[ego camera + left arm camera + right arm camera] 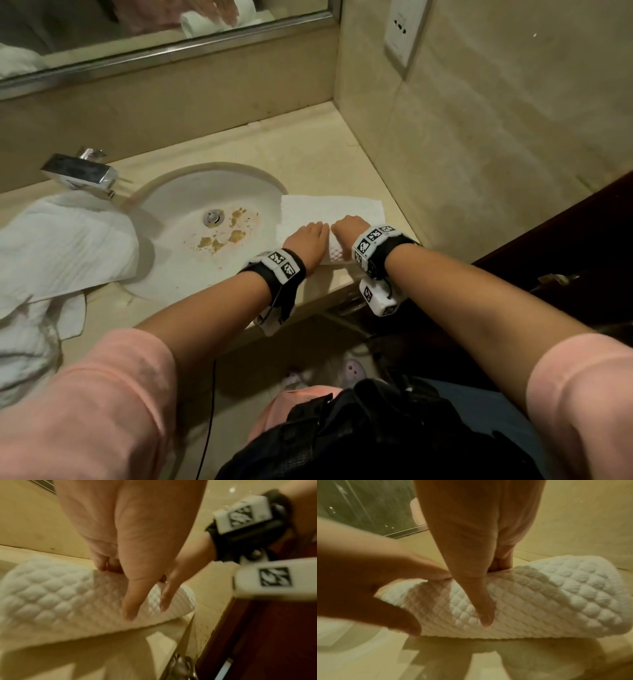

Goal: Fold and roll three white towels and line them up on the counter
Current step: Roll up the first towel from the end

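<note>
From the head view, the towel [330, 222] lies on the counter [308, 150] just right of the sink [191, 205], its near part already wound into a roll at the counter's front edge and its flat tail running away toward the wall. The left hand [306, 240] and right hand [349, 229] sit side by side on top of the roll, fingers curled over it. More white towels [65, 246] lie heaped on the other side of the sink, under the tap [82, 171], and a finished roll seems to show in the mirror [164, 31]; none of this appears in either wrist view. The left wrist view, somewhat blurred, shows that hand [130, 550] with its thumb pressed along the front of the roll [56, 595] and fingers hooked behind it, and the roll's right end hanging close to the counter's front edge. The right wrist view gives the cloth best: its hand [479, 536] grips the same way, and the quilted weave dents under the thumb. I judge it light, soft and springy, not slippery, and apt to loosen if let go; it is best held across the roll's top near the middle, both hands close together, with even pressure so the ends stay flush.
</note>
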A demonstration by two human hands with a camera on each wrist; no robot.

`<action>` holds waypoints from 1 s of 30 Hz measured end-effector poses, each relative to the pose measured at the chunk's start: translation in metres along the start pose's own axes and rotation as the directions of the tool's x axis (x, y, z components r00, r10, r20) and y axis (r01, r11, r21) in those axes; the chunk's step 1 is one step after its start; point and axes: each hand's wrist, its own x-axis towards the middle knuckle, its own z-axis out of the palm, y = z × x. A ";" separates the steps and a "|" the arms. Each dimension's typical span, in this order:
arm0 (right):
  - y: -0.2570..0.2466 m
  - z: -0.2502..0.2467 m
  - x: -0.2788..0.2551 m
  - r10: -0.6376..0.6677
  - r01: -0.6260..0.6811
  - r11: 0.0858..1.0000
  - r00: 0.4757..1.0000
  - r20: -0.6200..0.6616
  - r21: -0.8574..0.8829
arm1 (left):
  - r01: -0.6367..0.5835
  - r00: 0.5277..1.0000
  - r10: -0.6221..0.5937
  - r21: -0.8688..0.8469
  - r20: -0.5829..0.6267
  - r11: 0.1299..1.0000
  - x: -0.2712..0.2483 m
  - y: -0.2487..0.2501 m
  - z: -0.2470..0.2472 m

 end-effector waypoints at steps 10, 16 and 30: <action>0.011 0.006 0.010 -0.015 0.016 0.995 1.000 -0.013 0.098 | 0.042 0.997 -0.037 0.075 -0.073 0.996 0.005 0.008 0.020; 0.012 0.039 0.004 0.006 0.022 0.992 0.975 -0.223 0.122 | -0.012 0.995 0.013 -0.006 0.094 1.000 0.025 -0.010 -0.002; 0.017 0.058 -0.009 0.018 -0.033 0.999 0.926 -0.377 -0.034 | 0.030 0.955 0.010 -0.130 0.296 0.991 0.064 -0.037 -0.028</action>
